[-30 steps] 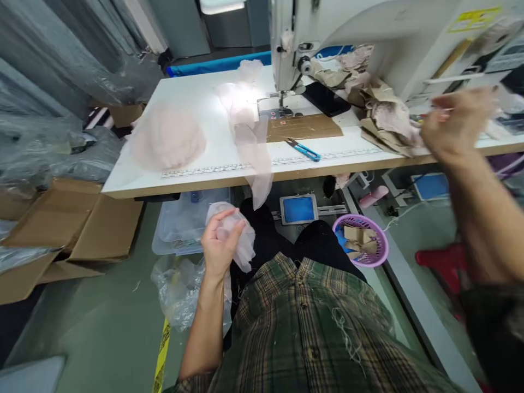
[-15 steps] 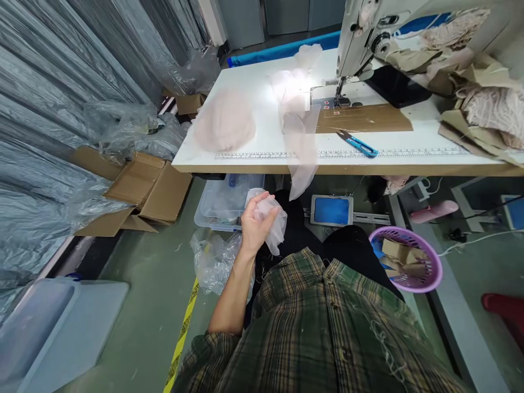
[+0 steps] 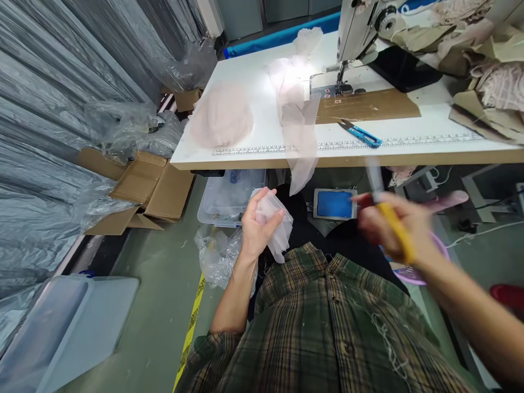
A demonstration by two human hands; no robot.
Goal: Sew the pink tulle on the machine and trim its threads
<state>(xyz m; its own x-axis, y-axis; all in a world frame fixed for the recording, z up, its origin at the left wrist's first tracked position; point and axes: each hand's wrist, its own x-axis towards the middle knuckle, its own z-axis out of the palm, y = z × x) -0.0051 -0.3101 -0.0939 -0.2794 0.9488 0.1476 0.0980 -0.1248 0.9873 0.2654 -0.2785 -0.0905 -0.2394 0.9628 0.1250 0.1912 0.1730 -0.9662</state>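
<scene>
My left hand (image 3: 260, 224) is closed on a folded piece of sheer pale fabric (image 3: 278, 224) above my lap, and the cloth's loose end hangs down to the right. To the right, my right hand (image 3: 395, 224) grips a yellow-handled cutting tool (image 3: 393, 226). Motion smears it, so its exact kind is unclear; a pale blade-like end points up toward the table edge. On the table, a strip of sheer fabric (image 3: 301, 136) drapes over the front edge, left of the sewing machine (image 3: 354, 38). Blue thread snips (image 3: 362, 135) lie in front of the machine.
A pale pink fabric pile (image 3: 223, 117) sits on the white table (image 3: 257, 71). Ruffled pieces (image 3: 505, 82) lie at right. Below are a clear plastic bin (image 3: 221, 204), a tablet-like blue screen (image 3: 334, 204) and a purple basket (image 3: 440, 245). An open cardboard box (image 3: 167, 191) stands left.
My right hand has come into view from the right, carrying the yellow-handled cutting tool. My left hand stays over my lap, with the fabric now spread flatter. The view has shifted slightly.
</scene>
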